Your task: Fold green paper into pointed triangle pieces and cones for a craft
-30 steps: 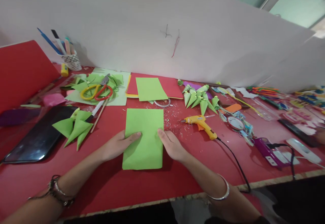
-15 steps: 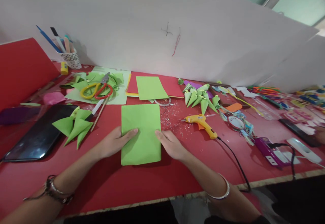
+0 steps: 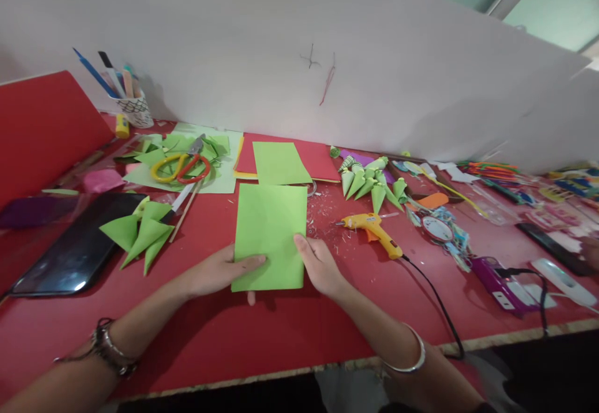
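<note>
A rectangular sheet of green paper point(image 3: 271, 232) is held above the red table between both hands. My left hand point(image 3: 224, 272) grips its lower left side, thumb on top and a fingertip showing below the bottom edge. On the right edge my right hand point(image 3: 319, 264) pinches the paper, thumb on its face and the other fingers mostly hidden. Just behind lies another green sheet point(image 3: 279, 162) on red paper point(image 3: 316, 156). A yellow glue gun point(image 3: 373, 229) rests to the right, and folded green paper shapes point(image 3: 140, 233) are at the left.
Scissors point(image 3: 187, 168) lie on green scraps at the back left, near a pen cup point(image 3: 134, 110). A black phone-like slab point(image 3: 70, 257) is at the left. Green paper cones point(image 3: 369, 181), a purple power adapter point(image 3: 503, 285) and a cable point(image 3: 433, 297) occupy the right. Another person's hand shows at the far right edge.
The held green paper has shifted slightly right and up and is tilted a little. A fingertip of my left hand now shows beneath it. The view has moved slightly.
</note>
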The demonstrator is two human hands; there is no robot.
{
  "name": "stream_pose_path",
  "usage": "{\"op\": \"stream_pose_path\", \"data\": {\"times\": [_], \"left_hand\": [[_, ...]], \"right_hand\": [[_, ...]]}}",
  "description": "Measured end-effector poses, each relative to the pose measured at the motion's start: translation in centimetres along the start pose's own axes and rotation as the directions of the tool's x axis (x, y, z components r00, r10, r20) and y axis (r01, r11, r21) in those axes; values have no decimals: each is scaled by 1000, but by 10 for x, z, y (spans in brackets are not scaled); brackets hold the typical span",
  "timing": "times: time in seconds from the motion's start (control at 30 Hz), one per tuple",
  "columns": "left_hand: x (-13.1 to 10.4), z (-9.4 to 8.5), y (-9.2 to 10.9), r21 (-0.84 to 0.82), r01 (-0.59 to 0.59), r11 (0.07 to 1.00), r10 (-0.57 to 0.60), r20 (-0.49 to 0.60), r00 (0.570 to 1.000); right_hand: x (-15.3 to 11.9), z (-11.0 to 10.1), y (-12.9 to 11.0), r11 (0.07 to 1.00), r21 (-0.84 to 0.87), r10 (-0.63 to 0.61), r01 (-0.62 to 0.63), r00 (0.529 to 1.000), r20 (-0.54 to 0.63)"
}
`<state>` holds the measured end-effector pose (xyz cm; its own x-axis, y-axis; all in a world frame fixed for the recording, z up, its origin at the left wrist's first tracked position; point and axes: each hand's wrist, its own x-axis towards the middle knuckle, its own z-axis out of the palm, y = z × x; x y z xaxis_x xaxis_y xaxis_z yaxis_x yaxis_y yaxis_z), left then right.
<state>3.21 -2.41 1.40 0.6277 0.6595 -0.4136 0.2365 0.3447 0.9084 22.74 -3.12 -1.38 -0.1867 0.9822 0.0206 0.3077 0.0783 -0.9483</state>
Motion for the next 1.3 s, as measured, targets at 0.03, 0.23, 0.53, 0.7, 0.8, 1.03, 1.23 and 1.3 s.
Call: {"op": "stream_pose_path", "data": {"times": [0.03, 0.23, 0.53, 0.7, 0.8, 1.03, 1.23, 1.3], "left_hand": [[0, 0, 0, 19, -5, 1000, 4, 26, 1000], [0, -1, 2, 51, 28, 998, -28, 0, 1000], [-1, -1, 2, 112, -30, 993, 40, -88, 995], [-1, 1, 3, 117, -20, 993, 36, -136, 990], [0, 2, 3, 115, -6, 993, 26, -173, 985], [1, -1, 1, 219, 6, 976, 29, -160, 987], [1, -1, 5, 203, -4, 979, 55, -243, 968], [0, -1, 6, 205, -15, 979, 66, -241, 968]], "right_hand": [[0, 0, 0, 1000, -8, 0, 0, 1000, -13], [0, 1, -1, 1000, -5, 21, -22, 999, -42], [-2, -1, -6, 990, 85, 108, -113, 992, 62], [-2, -1, -5, 990, 80, 105, -114, 989, 107], [-1, -1, -3, 994, 59, 89, -96, 989, 115], [-1, -2, -3, 994, 65, 85, -91, 992, 97], [-4, -3, -9, 983, 91, 124, -160, 942, 313], [-4, -3, -8, 988, 81, 98, -133, 935, 340]]}}
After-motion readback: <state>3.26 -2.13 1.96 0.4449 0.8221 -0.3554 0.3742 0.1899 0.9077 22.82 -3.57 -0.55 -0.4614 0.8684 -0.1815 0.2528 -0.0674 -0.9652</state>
